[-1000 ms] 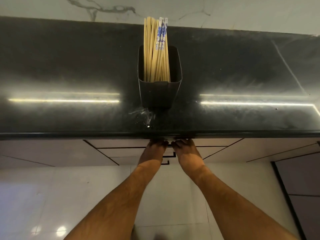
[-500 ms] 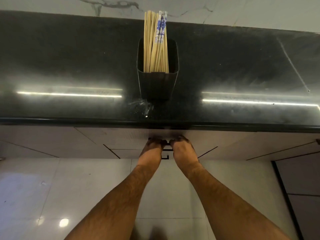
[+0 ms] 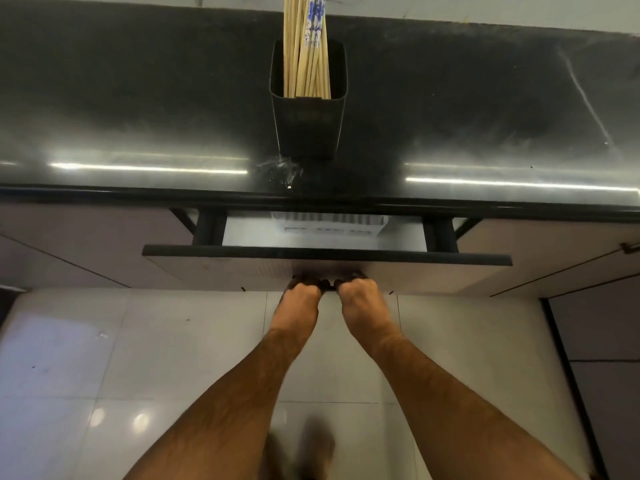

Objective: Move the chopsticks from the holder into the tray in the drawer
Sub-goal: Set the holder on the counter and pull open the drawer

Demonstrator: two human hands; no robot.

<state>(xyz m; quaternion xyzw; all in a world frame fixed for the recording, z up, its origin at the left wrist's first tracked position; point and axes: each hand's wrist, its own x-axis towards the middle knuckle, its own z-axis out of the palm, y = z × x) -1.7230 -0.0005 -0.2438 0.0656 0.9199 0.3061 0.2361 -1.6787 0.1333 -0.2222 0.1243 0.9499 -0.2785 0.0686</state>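
2 hands, left hand [image 3: 300,296] and right hand [image 3: 356,293]. 1 black holder [image 3: 308,129], 1 drawer [image 3: 325,268], 1 tray [image 3: 329,225] inside. Chopsticks [image 3: 304,53]: bundle too tight for a count.

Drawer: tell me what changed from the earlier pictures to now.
The drawer has slid out toward the person, partly open, showing a tray inside. The left hand and right hand keep gripping its handle. The chopsticks stay in the holder.

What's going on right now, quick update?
Both hands, left and right, shut on drawer handle. Drawer part open, tray just showing. Chopsticks upright in holder. Nothing in the way.
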